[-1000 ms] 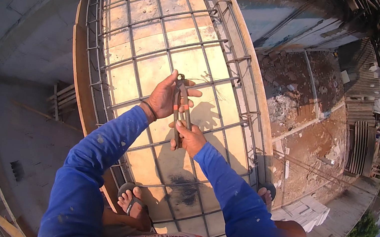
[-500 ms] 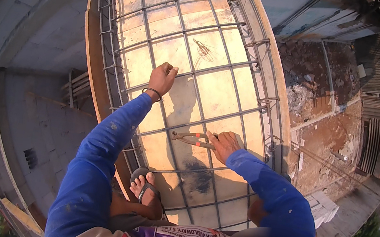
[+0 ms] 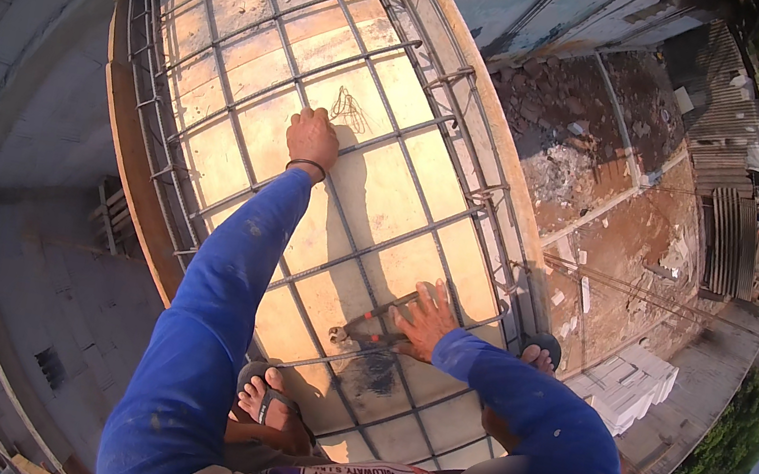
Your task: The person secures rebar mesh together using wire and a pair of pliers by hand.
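Observation:
My left hand (image 3: 314, 138) reaches forward over a grid of steel reinforcing bars (image 3: 371, 142), its fingers curled down at a lengthwise bar. What they hold, if anything, is hidden beneath the hand. Just right of its fingertips lies a loose bundle of thin tie wire (image 3: 351, 110) on the sunlit board. Nearer to me, my right hand (image 3: 426, 323) leans on the mesh with its fingers spread. Beside its fingers lie pincers (image 3: 341, 335) with red marks on the handles, their jaws pointing left; they look let go, low down among the bars.
Wooden form boards (image 3: 133, 148) edge the deck on the left, with a drop beyond. My sandalled foot (image 3: 272, 401) stands at the left edge, the other foot (image 3: 540, 355) at the right. Lower down to the right lie a rubble-strewn yard (image 3: 638, 237) and stacked pale blocks (image 3: 626, 384).
My left hand has reached farther forward, close to the tie wire. My right hand has opened and let go of the pincers, which now lie lower. The view has shifted and turned slightly.

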Demonstrator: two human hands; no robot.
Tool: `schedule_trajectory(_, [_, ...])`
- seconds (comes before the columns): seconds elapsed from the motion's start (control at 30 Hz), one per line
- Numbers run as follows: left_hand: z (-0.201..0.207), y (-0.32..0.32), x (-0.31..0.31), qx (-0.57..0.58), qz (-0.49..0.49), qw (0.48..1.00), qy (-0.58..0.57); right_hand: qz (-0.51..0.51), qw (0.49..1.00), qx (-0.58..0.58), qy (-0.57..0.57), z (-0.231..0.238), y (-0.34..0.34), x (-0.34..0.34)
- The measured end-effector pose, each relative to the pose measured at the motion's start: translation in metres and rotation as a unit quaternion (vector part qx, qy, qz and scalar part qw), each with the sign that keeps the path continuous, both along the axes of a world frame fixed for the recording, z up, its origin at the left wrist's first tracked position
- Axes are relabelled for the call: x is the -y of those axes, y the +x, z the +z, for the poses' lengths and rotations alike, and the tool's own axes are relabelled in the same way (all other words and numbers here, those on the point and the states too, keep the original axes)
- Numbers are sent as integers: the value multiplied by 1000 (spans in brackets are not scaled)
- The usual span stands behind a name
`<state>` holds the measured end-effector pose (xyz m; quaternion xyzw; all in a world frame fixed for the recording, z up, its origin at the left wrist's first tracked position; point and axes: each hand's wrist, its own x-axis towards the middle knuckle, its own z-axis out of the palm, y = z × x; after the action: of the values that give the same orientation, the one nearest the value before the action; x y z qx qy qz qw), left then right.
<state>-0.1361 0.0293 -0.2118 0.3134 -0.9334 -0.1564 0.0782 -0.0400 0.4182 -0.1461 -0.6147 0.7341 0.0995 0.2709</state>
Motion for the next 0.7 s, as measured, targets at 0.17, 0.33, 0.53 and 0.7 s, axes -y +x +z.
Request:
schedule_trajectory(0.17, [55, 3, 2, -101, -117, 974, 164, -221, 935, 4, -278, 5, -46, 62])
schedule_trajectory(0.33, [152, 40, -2, 95, -178, 796, 570, -271, 841, -24, -467, 69, -117, 151])
schedule_trajectory(0.53, [171, 94, 9, 145, -199, 713, 656, -359, 814, 253, -380, 65, -79, 186])
schedule_trajectory(0.7, [165, 130, 14, 167, -311, 828, 436, -288, 852, 416, -136, 55, -45, 174])
